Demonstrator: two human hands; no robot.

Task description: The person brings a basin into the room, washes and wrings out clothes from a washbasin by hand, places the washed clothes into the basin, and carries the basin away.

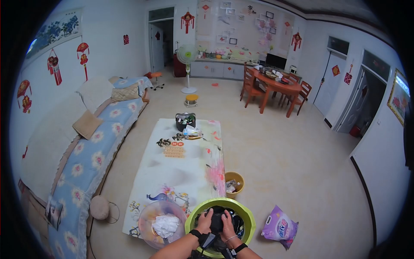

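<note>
1. Black cloth [218, 219]: dark, bunched into a soft lump, folds hard to read; held above the green basin [249, 211], whose inside shows more dark cloth.
2. Left hand [204, 221] and right hand [227, 224]: reach forward from the bottom of the view, wrists close together, one each side of the lump. Fingers partly curled, thumbs toward the middle; both hands grip the black cloth between them. Black strap on each wrist.
3. Basins, two: the green one by the near right corner of the surface [172, 179], support hidden; the pink clear one [145, 224] just left of it, at the near edge.
4. White cloth [165, 225]: one crumpled bundle, inside the pink clear one.
5. Yellow bin [239, 184]: one, on the floor [276, 168] beside the right edge.
6. Purple bag [280, 227]: one, on the floor, right of the green basin.
7. Black basket [185, 124]: one, filled, near the far edge.
</note>
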